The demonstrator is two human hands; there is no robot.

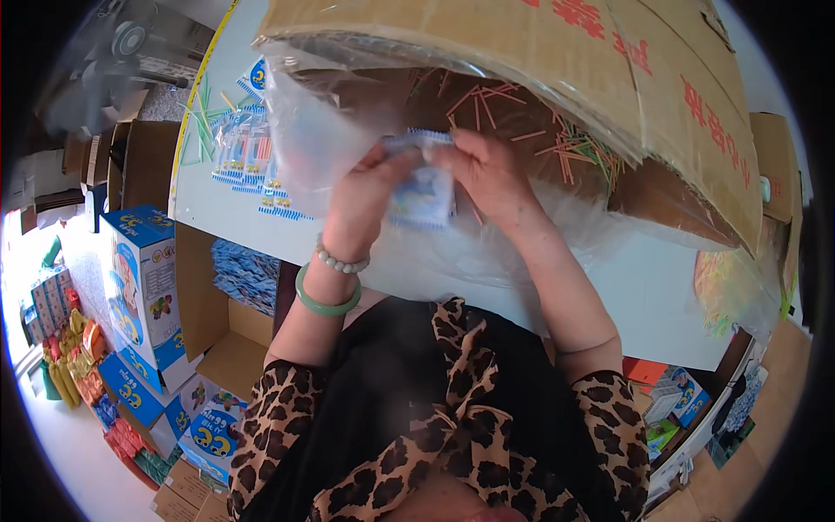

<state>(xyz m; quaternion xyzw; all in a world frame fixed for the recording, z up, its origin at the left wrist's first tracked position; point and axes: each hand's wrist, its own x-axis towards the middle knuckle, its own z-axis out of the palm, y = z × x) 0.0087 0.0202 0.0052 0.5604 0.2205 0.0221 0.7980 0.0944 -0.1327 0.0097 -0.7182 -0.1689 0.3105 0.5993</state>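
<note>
Both hands meet over the white table [644, 296], in front of the mouth of a large cardboard box lying on its side. Between them hangs a small clear packet [426, 202] with blue-and-white striped ends. My left hand [376, 181], with a bead bracelet and a green bangle on the wrist, is closed on the packet's upper edge, its fingertips slightly blurred. My right hand [489, 174] pinches the same edge at the other side. Whether anything is inside the packet cannot be made out. Thin pink and green sticks [570, 152] lie loose in the box.
The cardboard box [522, 30] with a clear plastic liner [309, 130] arches over the far side. Filled packets [252, 152] and loose green sticks [202, 130] lie at left. Below stand a carton of blue packets [246, 277] and blue-and-white boxes [143, 287].
</note>
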